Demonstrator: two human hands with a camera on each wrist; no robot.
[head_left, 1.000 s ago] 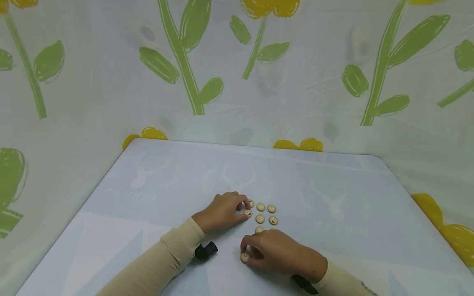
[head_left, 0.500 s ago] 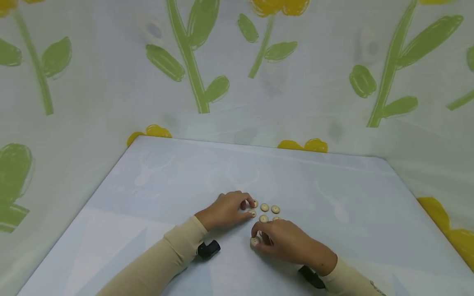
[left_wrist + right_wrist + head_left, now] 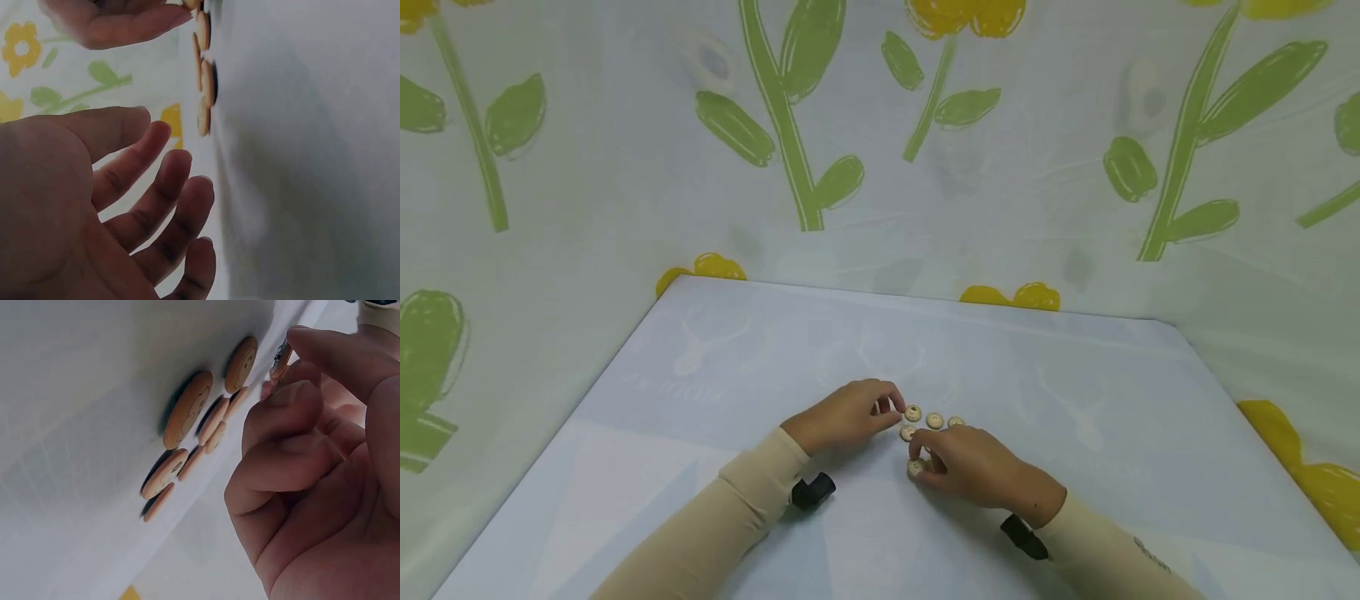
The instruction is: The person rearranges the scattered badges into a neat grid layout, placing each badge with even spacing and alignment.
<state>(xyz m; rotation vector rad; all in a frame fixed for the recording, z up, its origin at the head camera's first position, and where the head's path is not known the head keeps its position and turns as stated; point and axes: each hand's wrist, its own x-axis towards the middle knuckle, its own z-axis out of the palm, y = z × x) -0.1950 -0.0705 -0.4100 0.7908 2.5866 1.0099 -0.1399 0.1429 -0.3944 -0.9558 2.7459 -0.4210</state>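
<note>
Several small round wooden discs with printed dark marks lie in a close group on the table; one disc (image 3: 913, 412) is at the far left of it, another disc (image 3: 187, 411) shows near in the right wrist view. My right hand (image 3: 976, 468) pinches a wooden disc (image 3: 915, 468) between thumb and forefinger at the near side of the group, covering part of it. In the right wrist view the pinched disc (image 3: 282, 359) is tilted on edge, clear of the others. Fingers loosely bent, my left hand (image 3: 847, 417) holds nothing just left of the group.
A pale patterned cloth covers the table (image 3: 760, 333). Behind it hangs a white curtain (image 3: 1030, 183) printed with green stems and yellow flowers. Both wrists wear black devices, one a black wrist device (image 3: 813, 492) under the left sleeve.
My right hand has carried its disc forward, from the near side of the table up to the group. My left fingers have drawn back slightly left, off the leftmost discs.
</note>
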